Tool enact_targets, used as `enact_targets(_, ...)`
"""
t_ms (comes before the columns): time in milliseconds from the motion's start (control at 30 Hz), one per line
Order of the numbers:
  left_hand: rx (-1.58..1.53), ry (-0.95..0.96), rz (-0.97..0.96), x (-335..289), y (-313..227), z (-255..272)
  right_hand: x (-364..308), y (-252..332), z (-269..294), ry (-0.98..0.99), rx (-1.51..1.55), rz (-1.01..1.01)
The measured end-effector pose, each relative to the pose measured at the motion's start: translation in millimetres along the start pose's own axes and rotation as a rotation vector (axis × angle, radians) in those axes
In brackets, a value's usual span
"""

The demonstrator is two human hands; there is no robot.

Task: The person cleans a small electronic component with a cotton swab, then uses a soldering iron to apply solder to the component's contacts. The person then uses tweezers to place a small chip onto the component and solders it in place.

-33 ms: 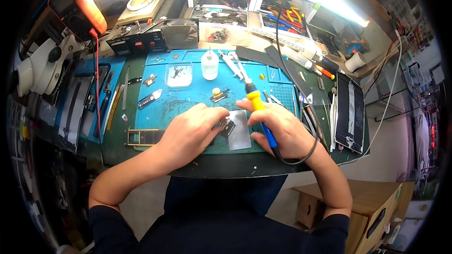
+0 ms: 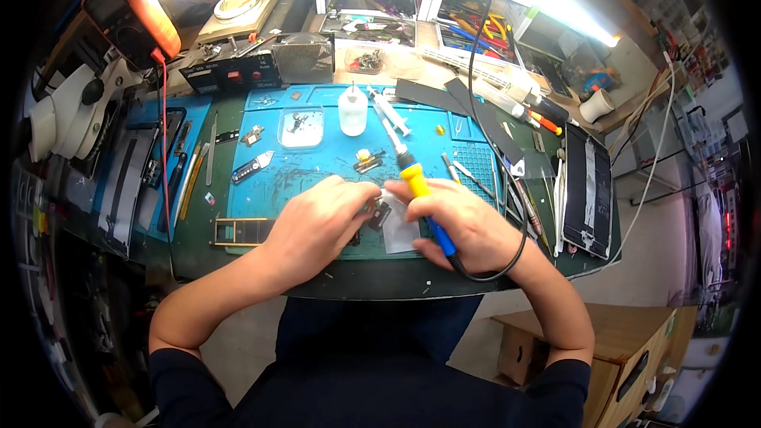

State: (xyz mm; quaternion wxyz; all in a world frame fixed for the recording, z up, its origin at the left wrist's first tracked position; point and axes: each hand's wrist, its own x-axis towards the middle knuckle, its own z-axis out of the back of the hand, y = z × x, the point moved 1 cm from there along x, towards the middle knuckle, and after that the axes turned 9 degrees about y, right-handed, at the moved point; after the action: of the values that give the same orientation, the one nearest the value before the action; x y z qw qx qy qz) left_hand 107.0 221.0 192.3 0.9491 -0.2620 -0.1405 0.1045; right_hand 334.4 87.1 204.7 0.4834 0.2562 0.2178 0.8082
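Observation:
My right hand (image 2: 469, 226) grips a soldering iron (image 2: 414, 181) with a yellow and blue handle. Its tip end slants up and away, beside a syringe (image 2: 390, 113). Close by on the left, my left hand (image 2: 317, 218) has thumb and fingers pinched on a small dark electronic part (image 2: 380, 215). The fingertips of both hands nearly meet over that part; whether they touch is unclear. Below them a flat grey metal plate (image 2: 402, 238) lies on the blue work mat (image 2: 309, 166), partly covered by the right hand.
A white bottle (image 2: 353, 111), a clear dish of small parts (image 2: 301, 127) and a folding knife-like tool (image 2: 253, 167) are on the mat. The iron's cable (image 2: 472, 71) runs upward. An orange multimeter (image 2: 131, 12) stands back left; a dark device panel (image 2: 588, 190) lies right.
My right hand has shifted left with the soldering iron, bringing its fingertips up to the left hand's. The iron's cable moved too. My left hand stays nearly in place.

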Motion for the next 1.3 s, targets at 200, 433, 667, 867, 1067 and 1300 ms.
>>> enact_targets(200, -0.004, -0.06, -0.043, 0.7, 3.3, 0.4, -13.0, 8.4, -4.0, -0.032, -0.35, -0.101)
enact_targets(433, -0.017, 0.049, -0.178, 21.0, 25.4, 8.2, -13.3, -5.4, 10.9, -0.104, -0.132, -0.01)
enact_targets(667, -0.252, 0.027, 0.122, -24.4, 26.4, 31.3, 8.3, -14.9, 4.5, 0.11, -0.06, 0.075)
enact_targets(867, -0.274, -0.024, 0.13, -36.5, 27.6, 32.8, -4.6, -9.2, -4.3, 0.035, -0.144, 0.022)
enact_targets(1067, -0.262, 0.038, 0.048, -19.4, 18.7, 24.1, -17.9, -1.6, 1.5, 0.006, -0.238, -0.048)
enact_targets(1300, -0.241, 0.053, -0.074, 5.9, 14.5, 10.2, -8.0, -6.7, -4.2, -0.126, -0.249, -0.033)
